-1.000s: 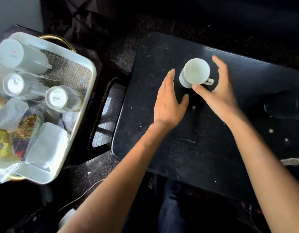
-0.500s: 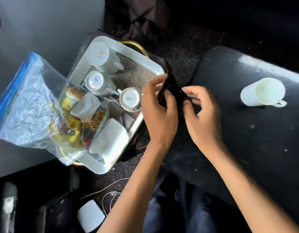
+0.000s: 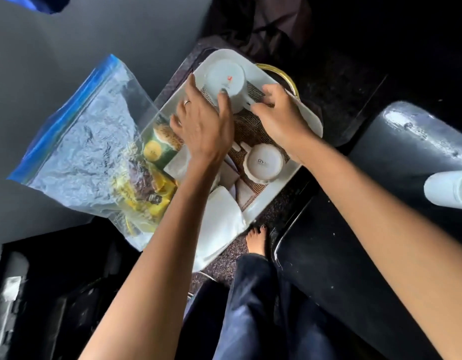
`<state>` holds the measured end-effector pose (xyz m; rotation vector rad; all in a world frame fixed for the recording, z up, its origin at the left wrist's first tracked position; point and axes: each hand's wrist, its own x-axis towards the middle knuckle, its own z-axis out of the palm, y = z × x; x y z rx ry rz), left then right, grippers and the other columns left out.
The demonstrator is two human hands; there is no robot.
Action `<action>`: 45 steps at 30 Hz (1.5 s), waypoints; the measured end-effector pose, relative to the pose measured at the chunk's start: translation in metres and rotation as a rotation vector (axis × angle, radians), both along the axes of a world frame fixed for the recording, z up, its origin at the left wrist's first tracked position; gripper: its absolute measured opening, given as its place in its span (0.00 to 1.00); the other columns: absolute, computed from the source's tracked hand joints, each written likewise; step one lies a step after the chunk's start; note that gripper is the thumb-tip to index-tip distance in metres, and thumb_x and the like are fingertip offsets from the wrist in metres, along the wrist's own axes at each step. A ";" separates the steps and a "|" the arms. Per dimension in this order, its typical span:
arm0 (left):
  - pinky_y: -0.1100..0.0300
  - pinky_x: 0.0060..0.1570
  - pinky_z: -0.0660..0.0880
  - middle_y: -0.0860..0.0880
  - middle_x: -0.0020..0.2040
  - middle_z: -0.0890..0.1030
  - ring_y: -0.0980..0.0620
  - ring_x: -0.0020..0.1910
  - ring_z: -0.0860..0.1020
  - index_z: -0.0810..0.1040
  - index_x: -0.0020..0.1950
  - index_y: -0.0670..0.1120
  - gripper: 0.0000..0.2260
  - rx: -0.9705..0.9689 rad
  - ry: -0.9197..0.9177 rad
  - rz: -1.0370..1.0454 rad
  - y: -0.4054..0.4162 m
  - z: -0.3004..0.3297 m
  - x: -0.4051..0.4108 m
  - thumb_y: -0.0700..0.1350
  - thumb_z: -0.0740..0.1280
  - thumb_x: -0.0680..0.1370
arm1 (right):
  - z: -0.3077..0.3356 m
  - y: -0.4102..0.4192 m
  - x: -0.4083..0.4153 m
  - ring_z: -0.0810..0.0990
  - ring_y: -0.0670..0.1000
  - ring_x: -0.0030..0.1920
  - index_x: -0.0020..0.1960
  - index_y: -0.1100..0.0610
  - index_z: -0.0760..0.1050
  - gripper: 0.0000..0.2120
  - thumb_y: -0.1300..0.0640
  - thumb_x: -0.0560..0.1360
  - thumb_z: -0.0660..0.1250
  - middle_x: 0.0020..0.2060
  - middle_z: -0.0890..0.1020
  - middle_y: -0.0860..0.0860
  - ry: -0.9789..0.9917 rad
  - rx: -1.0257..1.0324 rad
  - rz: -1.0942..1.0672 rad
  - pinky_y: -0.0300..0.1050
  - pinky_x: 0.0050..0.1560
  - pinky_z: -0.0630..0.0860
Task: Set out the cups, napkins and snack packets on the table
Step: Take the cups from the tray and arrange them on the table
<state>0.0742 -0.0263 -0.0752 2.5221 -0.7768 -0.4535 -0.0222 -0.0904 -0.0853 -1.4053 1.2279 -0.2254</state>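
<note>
Two white cups sit upside down in the tray: the far cup (image 3: 226,80) with a red mark on its base, the near cup (image 3: 263,163) with its handle pointing left. A third white cup (image 3: 446,189) stands on the dark bench (image 3: 354,255). Folded white napkins (image 3: 220,216) and yellow-green snack packets (image 3: 157,149) lie at the tray's near-left end.

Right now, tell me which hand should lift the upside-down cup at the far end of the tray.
Right. The right hand pinches the far cup's handle, a ready grip for lifting. The left hand only touches its side, thumb against the wall.
</note>
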 end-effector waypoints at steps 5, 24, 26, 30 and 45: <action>0.39 0.72 0.47 0.49 0.51 0.79 0.45 0.63 0.73 0.71 0.61 0.45 0.21 0.075 0.083 -0.038 -0.007 -0.003 0.011 0.58 0.50 0.81 | -0.003 -0.001 0.020 0.78 0.56 0.55 0.62 0.58 0.71 0.18 0.63 0.73 0.60 0.54 0.80 0.56 0.002 0.063 0.040 0.54 0.58 0.73; 0.63 0.62 0.71 0.57 0.60 0.77 0.65 0.61 0.74 0.68 0.69 0.46 0.19 -0.516 0.528 -0.078 0.038 0.058 -0.132 0.52 0.55 0.81 | 0.069 0.037 -0.113 0.76 0.40 0.59 0.62 0.49 0.73 0.23 0.56 0.67 0.63 0.58 0.79 0.46 -0.354 0.064 -0.271 0.39 0.56 0.76; 0.66 0.60 0.70 0.58 0.60 0.76 0.67 0.60 0.73 0.67 0.70 0.46 0.20 -0.498 0.593 -0.121 0.045 0.059 -0.156 0.54 0.54 0.80 | 0.070 0.048 -0.143 0.76 0.41 0.59 0.63 0.49 0.73 0.24 0.58 0.67 0.61 0.57 0.79 0.47 -0.342 0.070 -0.334 0.38 0.52 0.76; 0.69 0.59 0.69 0.57 0.62 0.75 0.66 0.62 0.72 0.67 0.70 0.48 0.21 -0.417 0.717 -0.196 0.056 0.059 -0.204 0.56 0.54 0.80 | 0.068 0.073 -0.200 0.79 0.46 0.58 0.63 0.51 0.74 0.24 0.62 0.69 0.58 0.54 0.81 0.48 -0.377 0.123 -0.504 0.41 0.55 0.76; 0.48 0.47 0.82 0.47 0.55 0.80 0.48 0.56 0.81 0.74 0.57 0.44 0.19 0.100 1.031 -0.212 0.043 0.059 -0.299 0.59 0.58 0.80 | 0.051 0.118 -0.311 0.80 0.52 0.55 0.45 0.51 0.74 0.04 0.54 0.77 0.64 0.53 0.80 0.54 -0.327 0.149 -1.067 0.48 0.52 0.77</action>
